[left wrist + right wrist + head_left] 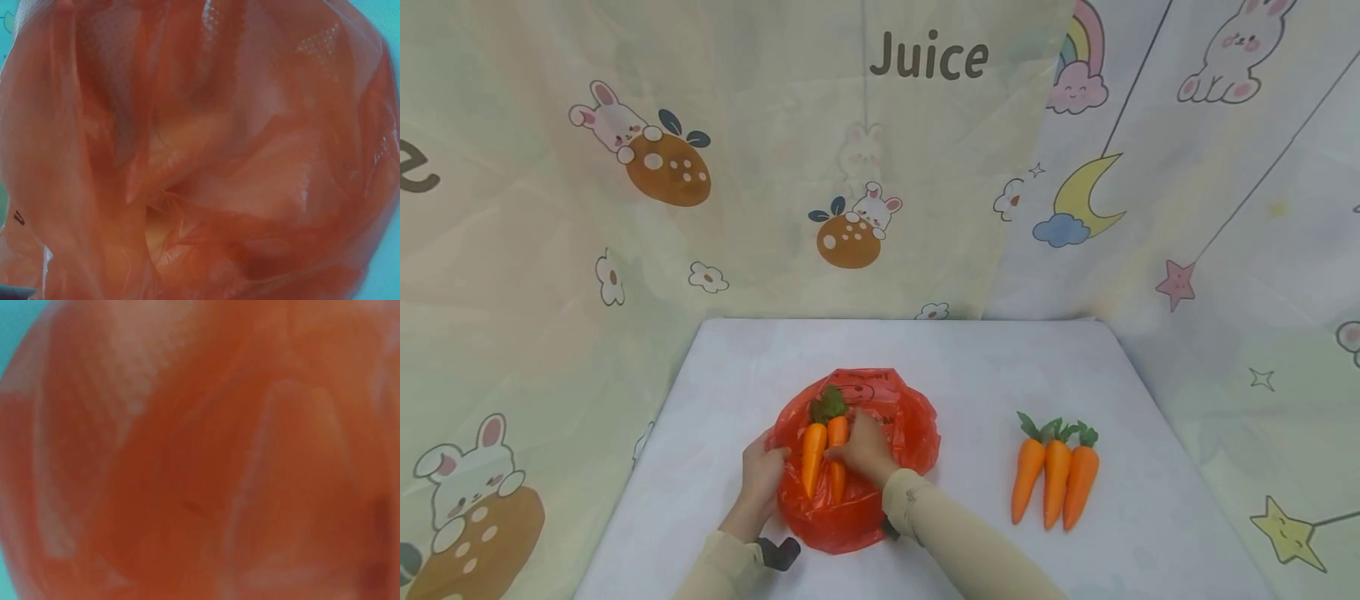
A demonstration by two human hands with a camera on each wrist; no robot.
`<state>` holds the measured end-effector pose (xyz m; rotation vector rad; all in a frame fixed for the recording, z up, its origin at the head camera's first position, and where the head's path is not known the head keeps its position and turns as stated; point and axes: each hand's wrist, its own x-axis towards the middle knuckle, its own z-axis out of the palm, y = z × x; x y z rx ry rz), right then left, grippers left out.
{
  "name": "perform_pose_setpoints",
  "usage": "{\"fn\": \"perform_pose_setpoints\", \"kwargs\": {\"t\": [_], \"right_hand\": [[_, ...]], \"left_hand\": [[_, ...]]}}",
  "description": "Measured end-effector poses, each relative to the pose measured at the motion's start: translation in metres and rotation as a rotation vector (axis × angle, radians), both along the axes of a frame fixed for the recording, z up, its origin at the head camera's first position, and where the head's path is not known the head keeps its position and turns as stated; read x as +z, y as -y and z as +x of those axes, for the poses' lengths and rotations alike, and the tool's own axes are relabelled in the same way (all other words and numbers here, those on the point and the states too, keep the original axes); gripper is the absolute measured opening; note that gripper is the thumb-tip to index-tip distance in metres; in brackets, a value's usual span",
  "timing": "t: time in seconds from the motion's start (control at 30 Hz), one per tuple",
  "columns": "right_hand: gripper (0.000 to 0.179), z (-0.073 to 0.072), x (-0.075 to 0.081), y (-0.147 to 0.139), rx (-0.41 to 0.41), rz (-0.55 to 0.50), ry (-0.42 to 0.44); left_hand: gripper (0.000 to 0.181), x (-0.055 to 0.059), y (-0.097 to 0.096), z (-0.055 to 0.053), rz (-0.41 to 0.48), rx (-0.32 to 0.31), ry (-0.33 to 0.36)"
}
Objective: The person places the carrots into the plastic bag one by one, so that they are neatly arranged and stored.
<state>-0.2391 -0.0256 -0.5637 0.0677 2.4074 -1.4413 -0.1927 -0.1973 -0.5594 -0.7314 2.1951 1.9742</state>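
A red plastic bag [910, 433] lies open on the table in the head view. Two orange carrots with green tops are in its mouth: a left carrot [812, 454] and a right carrot [838, 483], side by side. My left hand [762, 471] grips the bag's left edge, thumb on the inner side. Reaching in from the right, my right hand [867, 450] pinches the right carrot near its top; some of its fingers are hidden. Red film of the bag [262, 187] fills most of the left wrist view. Blurred bag plastic [187, 487] likewise covers the right wrist view.
Three more carrots [1057, 479] lie together on the right of the white table [977, 358]. Behind the table and at both sides hangs a printed cloth [760, 167] with rabbits and stars. Dark wrist devices [778, 553] sit under the wrists.
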Motion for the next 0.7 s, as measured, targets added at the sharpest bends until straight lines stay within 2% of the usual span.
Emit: {"fn": "perform_pose_setpoints", "kwargs": {"t": [0.17,0.4,0.7], "right_hand": [[0.072,0.0,-0.0012,0.0025,0.011,0.059,-0.048],[0.074,0.0008,-0.0024,0.005,0.017,0.124,-0.088],[0.079,0.003,-0.0028,0.0061,-0.022,0.097,-0.055]], "left_hand": [[0.05,-0.0004,0.0012,0.0004,0.012,0.003,-0.011],[0.051,-0.0002,0.0014,0.0003,0.027,0.008,0.007],[0.053,-0.002,0.001,-0.0005,0.041,0.016,0.008]]}}
